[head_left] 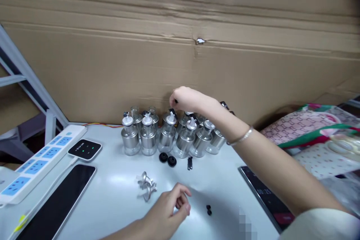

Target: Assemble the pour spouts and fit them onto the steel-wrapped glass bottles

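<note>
Several clear glass bottles with silvery bands stand in a cluster against the cardboard; many carry white caps with black levers. My right hand reaches over the back of the cluster, fingers closed, with a small black piece showing between them. Lower down, my left hand hovers over the table, its fingers loosely curled and the thumb apart. Nothing I can make out is held there. To its upper left lie silvery-white bracket-like parts. Two round black caps, small black levers and tiny black pieces lie on the table.
A cardboard sheet rises behind the table. On the left are a white power strip, a small black device and a dark phone. On the right lie another phone and patterned bags.
</note>
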`<state>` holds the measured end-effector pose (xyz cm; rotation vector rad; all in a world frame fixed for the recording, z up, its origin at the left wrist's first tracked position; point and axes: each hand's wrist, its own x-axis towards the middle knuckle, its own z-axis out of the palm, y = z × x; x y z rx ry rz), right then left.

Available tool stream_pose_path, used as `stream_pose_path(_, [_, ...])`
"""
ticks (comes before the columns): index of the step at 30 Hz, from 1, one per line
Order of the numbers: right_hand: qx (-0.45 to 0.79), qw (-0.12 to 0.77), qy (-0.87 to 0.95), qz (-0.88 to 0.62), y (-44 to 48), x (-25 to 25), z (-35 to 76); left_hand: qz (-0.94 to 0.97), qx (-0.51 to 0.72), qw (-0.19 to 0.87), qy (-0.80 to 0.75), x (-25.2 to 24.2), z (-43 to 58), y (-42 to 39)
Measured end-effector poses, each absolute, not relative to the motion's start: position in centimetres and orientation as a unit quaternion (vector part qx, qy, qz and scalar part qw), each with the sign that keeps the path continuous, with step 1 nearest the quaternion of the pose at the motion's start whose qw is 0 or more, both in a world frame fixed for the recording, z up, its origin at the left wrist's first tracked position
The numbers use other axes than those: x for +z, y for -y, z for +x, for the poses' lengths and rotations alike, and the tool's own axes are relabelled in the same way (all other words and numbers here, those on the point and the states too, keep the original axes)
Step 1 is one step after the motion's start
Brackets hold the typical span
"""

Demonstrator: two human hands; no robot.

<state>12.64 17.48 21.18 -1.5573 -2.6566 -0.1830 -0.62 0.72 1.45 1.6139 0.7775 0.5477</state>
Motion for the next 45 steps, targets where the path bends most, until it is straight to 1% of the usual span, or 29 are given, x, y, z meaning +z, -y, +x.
stream_pose_path(2, [-0.052,-0.022,0.853,-0.518,-18.5,20.4,11.9,0.694,0.239,0.592,-0.332,1.5,-0.6,-0.7])
stream_pose_path(4, [-0.052,-0.047,0.849,-0.524,-18.8,19.7,11.3,0.695,0.240,0.590,-0.333,1.6,-0.6,-0.7])
stream_pose_path(6, [-0.057,-0.043,0.850,-0.522,-18.8,19.7,11.1,0.694,0.243,0.589,-0.333,1.7,-0.7,-0.7])
stream_pose_path(9, [-0.080,0.006,0.850,-0.521,-18.0,21.3,11.9,0.681,0.251,0.604,-0.329,1.6,-0.7,-0.7])
stream_pose_path(11, [-0.105,0.063,0.843,-0.524,-16.8,23.1,13.1,0.660,0.257,0.620,-0.337,1.4,-0.7,-0.7])
stream_pose_path(13, [-0.145,0.159,0.826,-0.520,-15.0,24.8,14.5,0.641,0.268,0.627,-0.353,1.1,-0.7,-0.7])
stream_pose_path(16, [-0.210,0.314,0.762,-0.527,-11.7,26.1,16.3,0.608,0.302,0.633,-0.372,0.7,-0.7,-0.7])
stream_pose_path(18, [-0.222,0.468,0.698,-0.495,-9.5,25.9,16.9,0.570,0.338,0.658,-0.357,0.4,-0.8,-0.8])
stream_pose_path(22, [-0.072,0.609,0.641,-0.461,-6.0,23.5,16.7,0.513,0.411,0.701,-0.277,0.0,-1.0,-1.2])
stream_pose_path(25, [0.033,0.583,0.668,-0.461,-4.6,20.8,16.5,0.513,0.441,0.696,-0.238,-0.4,-1.1,-1.3])
stream_pose_path(28, [0.174,0.501,0.727,-0.437,-4.3,17.7,16.6,0.531,0.431,0.697,-0.215,-0.4,-1.2,-1.3])
stream_pose_path(30, [0.241,0.456,0.734,-0.441,-4.3,15.9,16.5,0.541,0.408,0.702,-0.218,0.0,-1.2,-1.2])
stream_pose_path(33, [0.298,0.411,0.727,-0.462,-4.4,14.2,16.3,0.561,0.373,0.698,-0.243,0.9,-1.2,-1.4])
stream_pose_path(36, [0.338,0.360,0.744,-0.450,-4.8,13.9,16.4,0.618,0.324,0.671,-0.251,1.7,-1.3,-1.5])
stream_pose_path(37, [0.349,0.355,0.747,-0.441,-5.0,14.0,16.6,0.635,0.311,0.660,-0.254,1.8,-1.3,-1.5])
stream_pose_path(38, [0.355,0.366,0.741,-0.437,-5.2,14.0,16.7,0.649,0.300,0.650,-0.259,1.8,-1.4,-1.5])
stream_pose_path(39, [0.355,0.395,0.723,-0.441,-5.4,14.0,16.8,0.658,0.290,0.641,-0.269,1.8,-1.4,-1.5])
stream_pose_path(42, [0.347,0.540,0.622,-0.449,-6.0,13.7,16.7,0.676,0.264,0.621,-0.297,1.4,-1.3,-1.3])
stream_pose_path(43, [0.362,0.580,0.586,-0.435,-6.2,13.5,16.5,0.679,0.257,0.617,-0.304,1.3,-1.3,-1.3])
stream_pose_path(45, [0.424,0.621,0.534,-0.387,-6.5,12.9,16.0,0.683,0.253,0.612,-0.309,1.1,-1.2,-1.2])
